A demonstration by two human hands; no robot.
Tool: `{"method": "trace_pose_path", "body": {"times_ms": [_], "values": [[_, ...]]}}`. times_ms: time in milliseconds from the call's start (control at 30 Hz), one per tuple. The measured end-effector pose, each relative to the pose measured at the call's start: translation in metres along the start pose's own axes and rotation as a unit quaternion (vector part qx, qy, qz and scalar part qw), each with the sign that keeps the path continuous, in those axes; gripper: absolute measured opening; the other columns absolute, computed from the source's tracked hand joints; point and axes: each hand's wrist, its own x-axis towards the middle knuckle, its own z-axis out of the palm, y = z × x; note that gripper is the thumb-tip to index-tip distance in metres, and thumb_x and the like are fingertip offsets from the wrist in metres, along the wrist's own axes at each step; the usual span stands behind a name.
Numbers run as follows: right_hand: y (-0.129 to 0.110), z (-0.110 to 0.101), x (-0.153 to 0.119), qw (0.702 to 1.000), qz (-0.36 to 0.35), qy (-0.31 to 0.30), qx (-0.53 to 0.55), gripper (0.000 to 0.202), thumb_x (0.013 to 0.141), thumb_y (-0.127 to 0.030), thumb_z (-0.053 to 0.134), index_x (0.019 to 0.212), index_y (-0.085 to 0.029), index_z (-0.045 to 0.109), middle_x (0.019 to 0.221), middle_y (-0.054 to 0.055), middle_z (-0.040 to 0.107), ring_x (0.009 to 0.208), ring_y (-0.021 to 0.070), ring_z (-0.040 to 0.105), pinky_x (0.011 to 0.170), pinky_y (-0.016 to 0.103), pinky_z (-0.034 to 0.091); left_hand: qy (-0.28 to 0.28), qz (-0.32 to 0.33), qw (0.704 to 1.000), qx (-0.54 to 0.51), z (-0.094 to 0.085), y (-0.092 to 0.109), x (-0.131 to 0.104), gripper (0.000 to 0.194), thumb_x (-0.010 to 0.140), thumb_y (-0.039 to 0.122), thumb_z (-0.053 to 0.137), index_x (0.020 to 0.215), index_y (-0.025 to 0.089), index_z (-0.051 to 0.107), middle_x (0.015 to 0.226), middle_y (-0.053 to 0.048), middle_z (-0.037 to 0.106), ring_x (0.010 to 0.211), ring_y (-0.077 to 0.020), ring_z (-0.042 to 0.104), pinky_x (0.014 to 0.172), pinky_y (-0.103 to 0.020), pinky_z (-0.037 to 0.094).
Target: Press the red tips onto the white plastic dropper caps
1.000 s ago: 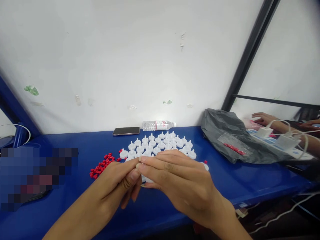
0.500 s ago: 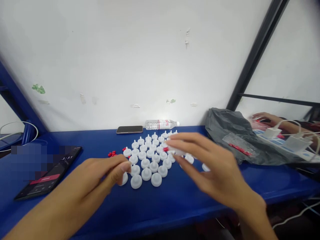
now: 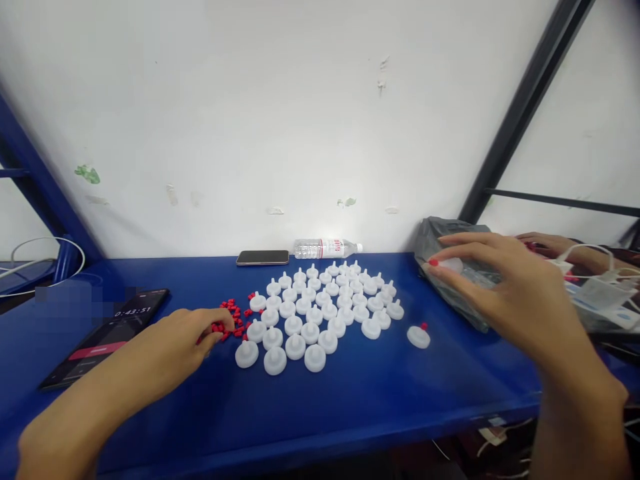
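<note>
My right hand (image 3: 493,280) is raised at the right, pinching a white round nozzle cap (image 3: 454,265) with a red tip, in front of the grey plastic bag. My left hand (image 3: 193,337) reaches down to a pile of small red caps (image 3: 237,327), its fingers curled and close to the thumb; what they grip among the red pieces cannot be made out. Many white nozzle caps (image 3: 310,332) stand spout-up in the middle of the blue table (image 3: 320,407). One white nozzle cap (image 3: 419,337) with a red tip lies tilted apart from them at the right.
A water bottle (image 3: 327,249) and a dark phone (image 3: 263,257) lie along the wall. Another phone (image 3: 105,343) showing a timer is at the left. The grey plastic bag (image 3: 477,320) lies at the right, near white chargers (image 3: 597,293) and another person's hand (image 3: 543,240).
My right hand has moved right with the red-tipped white nozzle cap, from above the group to the grey bag. My left hand has moved left to the red pile.
</note>
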Motion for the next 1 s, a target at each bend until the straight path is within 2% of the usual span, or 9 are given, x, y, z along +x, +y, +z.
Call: {"method": "trace_pose_path", "body": {"times_ms": [100, 167, 300, 433, 567, 700, 767, 900, 1000], "values": [[0.020, 0.006, 0.001, 0.999, 0.043, -0.031, -0.010, 0.037, 0.094, -0.059, 0.062, 0.091, -0.026, 0.078, 0.103, 0.007, 0.078, 0.098, 0.0301, 0.071, 0.089, 0.046, 0.051, -0.053, -0.010, 0.998, 0.033, 0.007, -0.005, 0.004, 0.030, 0.098, 0.031, 0.044, 0.096, 0.026, 0.074, 0.073, 0.001, 0.073, 0.063, -0.0188, 0.062, 0.059, -0.028, 0.037], [0.031, 0.010, 0.000, 0.990, 0.107, -0.095, 0.002, 0.036, 0.090, -0.060, 0.066, 0.090, -0.026, 0.078, 0.097, 0.007, 0.079, 0.089, 0.0292, 0.072, 0.084, 0.044, 0.052, -0.082, -0.021, 0.996, 0.029, 0.009, -0.008, 0.007, 0.029, 0.098, 0.037, 0.045, 0.098, 0.027, 0.073, 0.078, -0.001, 0.075, 0.066, -0.0200, 0.063, 0.060, -0.029, 0.037], [0.051, 0.022, -0.006, 0.931, 0.221, -0.279, 0.077, 0.030, 0.084, -0.056, 0.072, 0.090, -0.026, 0.076, 0.094, 0.005, 0.082, 0.091, 0.0298, 0.076, 0.084, 0.040, 0.055, -0.121, -0.041, 0.992, 0.020, 0.009, -0.007, 0.012, 0.034, 0.100, 0.045, 0.040, 0.099, 0.028, 0.070, 0.069, -0.002, 0.069, 0.061, -0.0215, 0.060, 0.059, -0.031, 0.036], [0.067, 0.038, -0.013, 0.878, 0.238, -0.397, 0.124, 0.026, 0.080, -0.051, 0.074, 0.087, -0.026, 0.074, 0.094, 0.003, 0.084, 0.094, 0.0279, 0.078, 0.085, 0.035, 0.057, -0.132, -0.054, 0.989, 0.029, 0.008, -0.003, 0.014, 0.035, 0.099, 0.049, 0.041, 0.096, 0.028, 0.069, 0.065, -0.002, 0.065, 0.059, -0.0222, 0.058, 0.057, -0.031, 0.034], [0.073, 0.049, -0.015, 0.859, 0.234, -0.437, 0.127, 0.022, 0.077, -0.047, 0.075, 0.082, -0.026, 0.073, 0.090, 0.003, 0.084, 0.090, 0.0270, 0.078, 0.081, 0.034, 0.057, -0.130, -0.053, 0.990, 0.023, 0.008, -0.001, 0.013, 0.033, 0.098, 0.046, 0.042, 0.094, 0.027, 0.069, 0.069, -0.003, 0.068, 0.063, -0.0227, 0.060, 0.059, -0.031, 0.036], [0.074, 0.047, -0.017, 0.843, 0.229, -0.460, 0.159, 0.024, 0.079, -0.048, 0.076, 0.085, -0.025, 0.074, 0.090, 0.004, 0.084, 0.089, 0.0260, 0.079, 0.082, 0.033, 0.058, -0.113, -0.044, 0.993, 0.007, 0.009, 0.000, 0.013, 0.031, 0.097, 0.043, 0.045, 0.086, 0.026, 0.069, 0.067, -0.002, 0.068, 0.061, -0.0210, 0.059, 0.058, -0.030, 0.037], [0.072, 0.043, -0.016, 0.854, 0.215, -0.448, 0.152, 0.027, 0.081, -0.050, 0.075, 0.090, -0.025, 0.076, 0.093, 0.003, 0.084, 0.091, 0.0260, 0.079, 0.084, 0.034, 0.059, -0.108, -0.039, 0.993, 0.005, 0.009, 0.000, 0.013, 0.030, 0.097, 0.042, 0.045, 0.086, 0.026, 0.068, 0.066, -0.001, 0.067, 0.059, -0.0206, 0.059, 0.057, -0.029, 0.037], [0.061, 0.039, -0.012, 0.903, 0.161, -0.386, 0.099, 0.031, 0.089, -0.054, 0.069, 0.097, -0.027, 0.081, 0.102, 0.003, 0.084, 0.096, 0.0276, 0.078, 0.086, 0.038, 0.059, -0.103, -0.028, 0.994, 0.011, 0.010, -0.002, 0.013, 0.029, 0.098, 0.040, 0.044, 0.086, 0.026, 0.066, 0.068, -0.002, 0.068, 0.061, -0.0213, 0.060, 0.058, -0.030, 0.037], [0.052, 0.042, -0.008, 0.911, 0.131, -0.379, 0.092, 0.030, 0.091, -0.052, 0.067, 0.101, -0.029, 0.083, 0.108, 0.002, 0.083, 0.102, 0.0284, 0.077, 0.091, 0.040, 0.058, -0.090, -0.028, 0.995, 0.010, 0.012, -0.004, 0.014, 0.027, 0.098, 0.041, 0.046, 0.088, 0.027, 0.066, 0.068, -0.002, 0.069, 0.061, -0.0218, 0.061, 0.057, -0.030, 0.035]]}}
